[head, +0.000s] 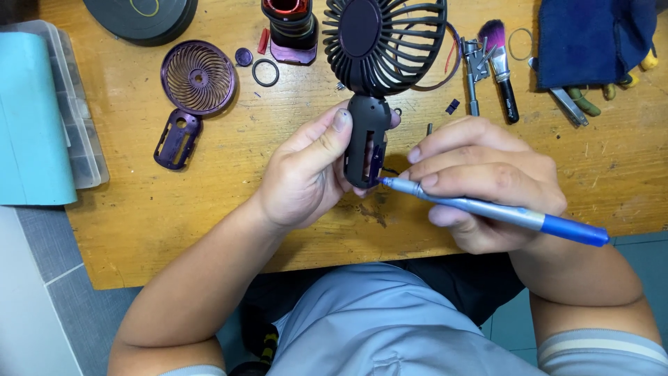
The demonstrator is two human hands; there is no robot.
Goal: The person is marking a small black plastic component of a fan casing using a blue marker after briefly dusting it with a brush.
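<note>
Two hands meet over the middle of a wooden workbench [209, 230], seen from above. At the 9 o'clock edge lies a clear plastic organiser box [83, 139] under a pale teal sheet [31, 118]. Toward 11 o'clock rest a detached purple grille [198, 76] and a purple handle shell [178, 139], with a small dark ring [265, 72] just beside them. The left hand [306, 174] is wrapped around the handle of a dark handheld fan [376, 63], thumb pressed on the handle's near face, the fan head pointing to 12 o'clock. The fan appears light and rigid; its slim grille ribs look fragile, so the stout handle is judged the safer place to hold it, as it is held here. The smooth plastic may slip under a loose hold. The right hand [487, 181] is closed in a pen-like pinch on a blue precision screwdriver [487, 209], whose tip touches the handle's lower side opening. At 1 o'clock lie metal tweezers [474, 69] and a small brush with pink bristles [501, 63]; at 2 o'clock, a folded blue cloth [591, 42] covers the handles of some pliers [577, 104].
</note>
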